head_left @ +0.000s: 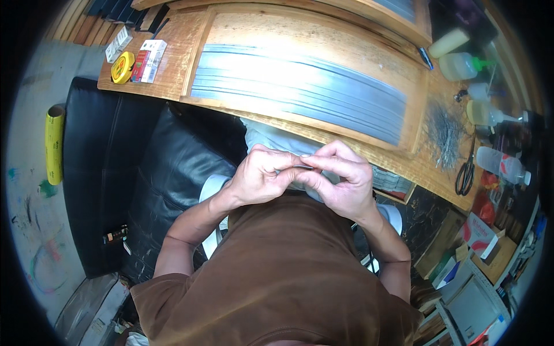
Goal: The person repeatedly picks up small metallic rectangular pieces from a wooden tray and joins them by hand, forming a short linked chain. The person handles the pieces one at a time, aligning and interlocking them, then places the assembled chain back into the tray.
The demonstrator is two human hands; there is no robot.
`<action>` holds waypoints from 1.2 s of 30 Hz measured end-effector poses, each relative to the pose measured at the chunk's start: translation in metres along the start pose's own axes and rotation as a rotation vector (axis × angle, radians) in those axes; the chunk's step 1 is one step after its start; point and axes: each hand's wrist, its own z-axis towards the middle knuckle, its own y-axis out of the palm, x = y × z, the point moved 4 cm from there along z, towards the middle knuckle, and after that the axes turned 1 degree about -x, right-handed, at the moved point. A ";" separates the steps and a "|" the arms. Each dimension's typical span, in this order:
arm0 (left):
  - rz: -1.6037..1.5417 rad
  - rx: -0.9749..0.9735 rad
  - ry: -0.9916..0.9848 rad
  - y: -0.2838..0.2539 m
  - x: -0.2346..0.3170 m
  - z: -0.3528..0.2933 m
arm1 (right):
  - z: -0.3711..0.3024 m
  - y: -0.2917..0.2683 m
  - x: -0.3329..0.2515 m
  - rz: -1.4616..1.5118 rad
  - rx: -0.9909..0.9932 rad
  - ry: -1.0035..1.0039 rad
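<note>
My left hand [266,173] and my right hand [341,177] meet in front of my chest, just off the near edge of the wooden bench [265,118]. Both are closed in a pinch, thumbs and forefingers together. Between the fingertips a small, thin dark piece [304,167] shows; most of it is hidden and its kind is unclear. Beyond my hands, a shallow wooden tray [196,52] holds long grey strips [346,92] laid side by side, washed out by glare in the middle.
A yellow tape measure [122,67] and small boxes [151,60] lie at the bench's left end. At right are a pile of thin grey wires [444,135], black scissors [465,173] and several plastic bottles [459,66]. A black leather sofa [109,173] stands left.
</note>
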 end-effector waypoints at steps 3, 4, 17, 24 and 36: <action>0.038 -0.024 -0.022 -0.002 -0.007 -0.004 | -0.001 0.000 0.004 -0.019 -0.018 0.029; 0.037 -0.025 -0.027 -0.001 -0.008 -0.005 | -0.001 0.000 0.005 -0.012 -0.022 0.041; -0.009 0.004 0.003 0.000 -0.006 -0.003 | 0.001 -0.001 0.008 0.013 -0.030 0.063; 0.011 0.008 0.004 -0.001 -0.008 -0.004 | -0.001 0.002 0.009 0.064 0.015 0.042; 0.030 0.022 -0.008 -0.002 -0.009 -0.005 | -0.003 0.000 0.013 0.065 -0.013 0.039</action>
